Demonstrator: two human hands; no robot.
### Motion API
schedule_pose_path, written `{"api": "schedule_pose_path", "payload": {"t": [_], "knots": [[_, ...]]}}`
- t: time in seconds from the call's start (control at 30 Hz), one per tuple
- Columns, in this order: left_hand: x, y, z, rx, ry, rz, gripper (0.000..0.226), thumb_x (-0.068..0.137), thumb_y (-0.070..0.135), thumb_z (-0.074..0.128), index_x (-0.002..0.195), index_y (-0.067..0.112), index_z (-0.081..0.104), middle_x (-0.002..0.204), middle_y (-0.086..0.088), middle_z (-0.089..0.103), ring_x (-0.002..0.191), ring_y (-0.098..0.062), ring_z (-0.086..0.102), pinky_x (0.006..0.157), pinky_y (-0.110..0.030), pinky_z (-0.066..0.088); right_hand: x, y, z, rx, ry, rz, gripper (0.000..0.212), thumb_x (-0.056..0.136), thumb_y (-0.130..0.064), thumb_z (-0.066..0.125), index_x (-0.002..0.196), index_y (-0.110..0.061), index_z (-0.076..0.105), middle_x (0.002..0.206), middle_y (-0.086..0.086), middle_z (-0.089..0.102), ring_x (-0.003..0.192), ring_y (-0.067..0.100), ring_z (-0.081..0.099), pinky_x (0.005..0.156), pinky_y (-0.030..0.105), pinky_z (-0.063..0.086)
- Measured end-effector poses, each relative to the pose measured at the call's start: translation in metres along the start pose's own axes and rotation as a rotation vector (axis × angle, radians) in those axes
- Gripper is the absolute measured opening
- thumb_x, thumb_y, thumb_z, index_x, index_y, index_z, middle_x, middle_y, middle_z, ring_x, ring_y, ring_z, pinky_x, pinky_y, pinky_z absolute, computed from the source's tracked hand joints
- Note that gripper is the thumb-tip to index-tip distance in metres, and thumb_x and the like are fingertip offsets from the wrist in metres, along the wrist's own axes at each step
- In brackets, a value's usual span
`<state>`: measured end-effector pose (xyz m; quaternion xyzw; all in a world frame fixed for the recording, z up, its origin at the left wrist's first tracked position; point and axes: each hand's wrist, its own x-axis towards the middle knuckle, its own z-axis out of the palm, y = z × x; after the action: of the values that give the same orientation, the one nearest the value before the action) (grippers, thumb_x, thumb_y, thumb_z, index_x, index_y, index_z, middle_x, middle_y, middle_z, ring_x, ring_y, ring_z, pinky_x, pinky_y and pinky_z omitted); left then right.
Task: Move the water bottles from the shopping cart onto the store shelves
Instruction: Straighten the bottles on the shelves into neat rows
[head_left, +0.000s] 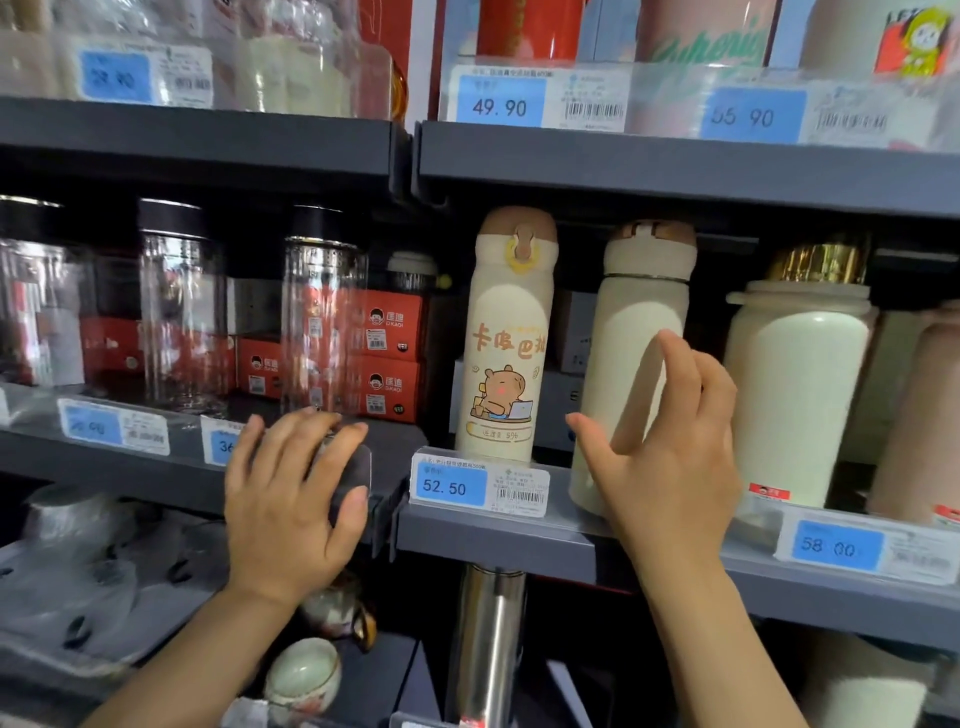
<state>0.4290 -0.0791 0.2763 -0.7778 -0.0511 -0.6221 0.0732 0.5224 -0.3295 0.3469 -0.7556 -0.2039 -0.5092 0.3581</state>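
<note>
A plain cream water bottle (631, 306) with a tan lid stands slightly tilted on the grey middle shelf (493, 538). My right hand (675, 457) is spread in front of its lower half, thumb and fingers apart and holding nothing; whether they touch the bottle is unclear. Left of it stands a cream bottle with a cartoon bear (506, 332), above the 52.50 price tag (452, 486). My left hand (285, 493) grips the front edge of the neighbouring shelf, fingers over the top and thumb on the clear label strip. The shopping cart is out of view.
A wide cream flask with a gold cap (795, 384) and a pink flask (924, 415) stand to the right. Clear glass bottles (322, 322) and red boxes (384, 358) fill the left shelf. Below are a steel bottle (488, 639) and ceramic cups (306, 675).
</note>
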Motion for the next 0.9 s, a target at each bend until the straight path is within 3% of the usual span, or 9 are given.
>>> {"api": "schedule_pose_path", "payload": {"t": [0.2,0.4,0.6,0.73,0.9], "knots": [[-0.0005,0.0009,-0.0005,0.000,-0.012,-0.006,0.040,0.089,0.033,0.038,0.121,0.014,0.054,0.114,-0.016,0.062,0.115,-0.033,0.051,0.110,-0.050,0.024,-0.0001,0.0005,0.0021,-0.004,-0.041,0.036,0.089,0.072,-0.034,0.079,0.143,-0.026,0.026,0.138,0.010,0.042,0.106,0.038,0.055,0.067,0.033,0.036],[0.0006,0.0020,-0.0014,-0.003,-0.019,-0.013,0.040,0.090,0.034,0.037,0.120,0.013,0.054,0.113,-0.017,0.063,0.115,-0.034,0.051,0.108,-0.053,0.027,-0.0021,-0.0003,-0.0045,0.122,-0.040,0.017,0.095,0.075,-0.023,0.072,0.146,-0.037,0.011,0.145,0.005,0.043,0.105,0.037,0.058,0.070,0.033,0.036],[0.0015,0.0028,-0.0028,-0.009,-0.028,-0.021,0.040,0.090,0.034,0.037,0.120,0.013,0.053,0.113,-0.018,0.064,0.115,-0.033,0.051,0.107,-0.054,0.028,0.0003,-0.0023,-0.0021,0.011,-0.059,0.033,0.102,0.070,-0.039,0.079,0.146,-0.036,0.011,0.140,0.012,0.040,0.112,0.035,0.049,0.065,0.040,0.045],[0.0020,0.0030,-0.0036,-0.017,-0.031,-0.017,0.041,0.090,0.033,0.037,0.121,0.013,0.053,0.116,-0.017,0.063,0.117,-0.033,0.050,0.108,-0.054,0.027,0.0010,0.0006,-0.0013,0.024,-0.057,0.056,0.103,0.068,-0.034,0.082,0.145,-0.033,0.015,0.130,0.013,0.042,0.108,0.034,0.048,0.065,0.033,0.035],[0.0016,0.0025,-0.0033,-0.028,-0.045,-0.003,0.045,0.096,0.037,0.031,0.131,0.015,0.049,0.133,-0.014,0.056,0.127,-0.034,0.044,0.113,-0.051,0.021,-0.0012,0.0012,-0.0036,0.067,-0.115,0.037,0.094,0.075,-0.031,0.072,0.144,-0.039,0.009,0.140,0.005,0.044,0.111,0.032,0.053,0.069,0.033,0.033]]}}
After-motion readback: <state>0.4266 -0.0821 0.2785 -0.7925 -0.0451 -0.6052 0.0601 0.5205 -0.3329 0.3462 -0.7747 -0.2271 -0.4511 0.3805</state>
